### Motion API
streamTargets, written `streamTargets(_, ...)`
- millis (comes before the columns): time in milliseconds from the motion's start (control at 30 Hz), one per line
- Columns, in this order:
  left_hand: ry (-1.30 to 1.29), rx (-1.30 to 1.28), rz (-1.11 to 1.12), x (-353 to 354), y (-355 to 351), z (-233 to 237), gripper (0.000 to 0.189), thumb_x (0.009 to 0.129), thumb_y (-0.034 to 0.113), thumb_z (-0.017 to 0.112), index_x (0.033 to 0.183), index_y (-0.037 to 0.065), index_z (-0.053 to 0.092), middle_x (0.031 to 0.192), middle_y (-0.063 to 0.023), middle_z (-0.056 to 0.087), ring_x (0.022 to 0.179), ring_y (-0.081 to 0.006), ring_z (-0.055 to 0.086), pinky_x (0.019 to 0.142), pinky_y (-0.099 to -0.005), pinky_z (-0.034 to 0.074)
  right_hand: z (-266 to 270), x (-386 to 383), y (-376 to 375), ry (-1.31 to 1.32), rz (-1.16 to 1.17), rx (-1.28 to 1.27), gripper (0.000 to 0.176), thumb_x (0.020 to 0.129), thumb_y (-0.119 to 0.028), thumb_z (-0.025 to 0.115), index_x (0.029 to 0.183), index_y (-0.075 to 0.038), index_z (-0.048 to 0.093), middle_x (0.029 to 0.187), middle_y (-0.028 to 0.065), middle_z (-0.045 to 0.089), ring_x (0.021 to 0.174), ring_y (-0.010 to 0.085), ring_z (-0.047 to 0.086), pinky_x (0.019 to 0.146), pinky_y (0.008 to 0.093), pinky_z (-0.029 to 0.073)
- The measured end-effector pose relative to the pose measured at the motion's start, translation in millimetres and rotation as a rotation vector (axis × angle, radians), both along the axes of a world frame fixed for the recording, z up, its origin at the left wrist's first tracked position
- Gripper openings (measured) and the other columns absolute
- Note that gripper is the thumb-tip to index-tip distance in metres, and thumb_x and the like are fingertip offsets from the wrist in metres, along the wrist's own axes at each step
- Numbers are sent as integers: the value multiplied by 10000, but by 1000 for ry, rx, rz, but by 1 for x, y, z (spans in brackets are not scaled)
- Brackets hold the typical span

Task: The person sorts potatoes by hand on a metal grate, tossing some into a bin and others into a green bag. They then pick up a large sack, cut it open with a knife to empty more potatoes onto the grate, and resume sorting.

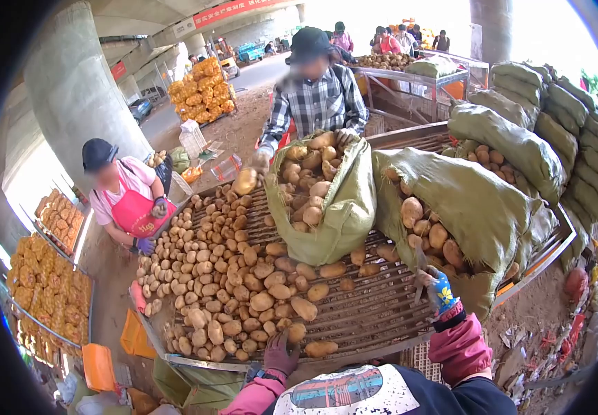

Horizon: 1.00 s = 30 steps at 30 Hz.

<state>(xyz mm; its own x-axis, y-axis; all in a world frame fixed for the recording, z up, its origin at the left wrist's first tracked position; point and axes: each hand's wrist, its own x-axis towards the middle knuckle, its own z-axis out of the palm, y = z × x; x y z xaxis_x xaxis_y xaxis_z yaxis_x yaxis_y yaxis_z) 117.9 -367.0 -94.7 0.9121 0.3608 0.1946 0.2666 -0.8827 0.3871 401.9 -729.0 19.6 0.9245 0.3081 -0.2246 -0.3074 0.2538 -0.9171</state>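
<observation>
My left hand, in a purple glove, lies at the near edge of a slatted sorting table. Its fingers are stretched out beside a loose potato. Farther right, my right hand wears a blue patterned glove and is closed around a narrow grey-brown strip at the mouth of a green woven sack; I cannot tell whether this is sack edge or a tool. That sack lies on its side with potatoes showing in its opening. Many loose potatoes cover the table's left half.
Opposite me, a person in a checked shirt handles an upright open sack of potatoes. A person in a pink apron stands at the left. Full green sacks are stacked at right; orange net bags stand at left.
</observation>
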Motion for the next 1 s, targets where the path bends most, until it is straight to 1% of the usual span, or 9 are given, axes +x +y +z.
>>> streamTargets(167, -1, -9, 1, 0, 0, 2, 607, 805, 285, 685, 1334, 54, 496, 1276, -190, 569, 1218, -369, 501, 1074, -452, 377, -27, -25, 0, 9, 149, -126, 285, 884, -102, 622, 1139, 25, 612, 959, 22, 634, 884, 115, 560, 796, 249, 457)
streamTargets(267, -15, -9, -6, 0, -2, 1, 602, 803, 271, 688, 1332, 52, 501, 1272, -194, 567, 1215, -369, 503, 1071, -456, 379, -16, -49, -21, -16, 276, -269, 316, 878, -112, 629, 1159, 31, 610, 992, 32, 638, 908, 125, 571, 800, 266, 467)
streamTargets(333, -21, -6, -5, 3, -3, 3, 606, 801, 265, 691, 1334, 50, 501, 1271, -199, 566, 1215, -368, 503, 1069, -458, 379, 1, -66, -51, 126, 385, -406, 414, 874, -178, 671, 1218, 37, 586, 1012, 53, 651, 883, 143, 601, 764, 290, 498)
streamTargets(467, -1, -8, -6, 4, -4, 2, 614, 809, 270, 688, 1343, 39, 493, 1269, -219, 556, 1209, -386, 496, 1066, -467, 376, 16, -92, -127, 360, 674, -138, 559, 835, -270, 727, 1268, 42, 559, 1030, 126, 679, 866, 168, 661, 725, 276, 525)
streamTargets(500, 20, -15, -4, 4, -5, 5, 616, 821, 277, 682, 1352, 38, 481, 1279, -219, 548, 1215, -390, 487, 1066, -470, 375, 29, -103, -138, 329, 667, -513, 583, 823, -306, 737, 1259, 41, 563, 952, 121, 701, 827, 160, 674, 694, 264, 525)
streamTargets(700, 42, 6, -15, 6, -7, 2, 639, 846, 297, 668, 1389, 52, 437, 1309, -205, 531, 1224, -381, 480, 1071, -467, 365, -3, -155, -164, 450, 527, -695, 375, 881, -348, 650, 1008, 4, 630, 824, 87, 720, 632, 140, 659, 527, 270, 499)
streamTargets(833, 68, 8, -9, 3, -5, 0, 646, 861, 320, 654, 1405, 65, 417, 1327, -201, 520, 1237, -377, 469, 1074, -471, 359, -72, -178, -144, 228, 301, -876, 263, 896, -264, 629, 969, -12, 642, 791, 70, 713, 565, 117, 624, 493, 266, 487)
streamTargets(933, 72, 9, -6, 2, -4, 0, 648, 863, 330, 651, 1406, 66, 417, 1331, -199, 518, 1243, -376, 464, 1075, -470, 356, -134, -189, -137, -348, 182, -1189, 182, 874, -145, 579, 1016, -90, 678, 820, 150, 713, 735, 265, 700, 651, 376, 548)
streamTargets(1000, 71, 0, -7, 2, -4, 0, 650, 862, 335, 652, 1406, 66, 418, 1331, -200, 518, 1246, -377, 462, 1077, -468, 355, -123, -185, -115, -361, 258, -1457, 196, 887, -161, 547, 1017, -138, 692, 885, 159, 701, 822, 311, 693, 702, 425, 547)
